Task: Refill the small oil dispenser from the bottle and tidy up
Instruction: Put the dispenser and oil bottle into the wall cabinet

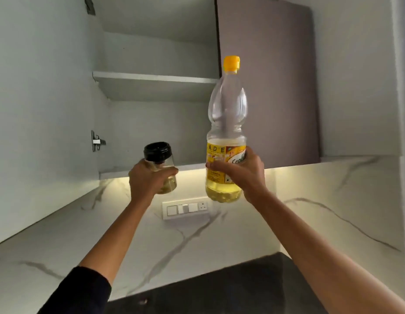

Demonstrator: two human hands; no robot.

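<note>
My right hand (244, 175) grips a tall clear plastic oil bottle (226, 114) around its yellow label. The bottle stands upright with its yellow cap on and yellow oil filling roughly the lower third. My left hand (147, 182) holds the small glass oil dispenser (159, 159), upright, with its black lid on and a little yellow oil at the bottom. Both are raised in front of the open wall cabinet, level with its bottom shelf (138, 172).
The cabinet's left door (38, 109) stands open, with a hinge on its inner side. An upper shelf (151, 78) is bare. The right door (276, 87) is closed. A switch plate (185, 208) sits on the marble backsplash, above a dark countertop (219, 293).
</note>
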